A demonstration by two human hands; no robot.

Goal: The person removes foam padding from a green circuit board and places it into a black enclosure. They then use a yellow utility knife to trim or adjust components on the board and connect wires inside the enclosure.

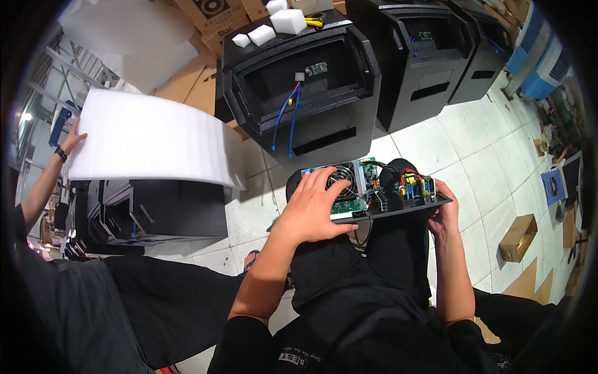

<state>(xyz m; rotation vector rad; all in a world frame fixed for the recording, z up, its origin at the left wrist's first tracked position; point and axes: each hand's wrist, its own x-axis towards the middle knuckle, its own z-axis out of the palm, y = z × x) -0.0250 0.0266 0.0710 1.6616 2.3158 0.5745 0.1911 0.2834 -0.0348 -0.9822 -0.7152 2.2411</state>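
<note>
An amplifier module [381, 210], a dark panel carrying green circuit boards, wires and a round fan guard [344, 181], lies across my lap. My left hand [311, 206] is on its left part, fingers bent over the fan side and thumb stretched along the near edge. Around the right end of the panel, my right hand [443, 210] is closed, with some fingers hidden beneath it. In front of my knees stands a black speaker cabinet [336, 134] with an open recess. Blue and red wires [293, 115] with a connector hang out of that recess.
Further black cabinets [430, 75] stand at the back right. White foam blocks [288, 22] sit on the front cabinet. To my left, another person's hand [76, 134] holds a white foam sheet [156, 137] over a cabinet [180, 215]. A cardboard box [518, 238] lies on the tiles at right.
</note>
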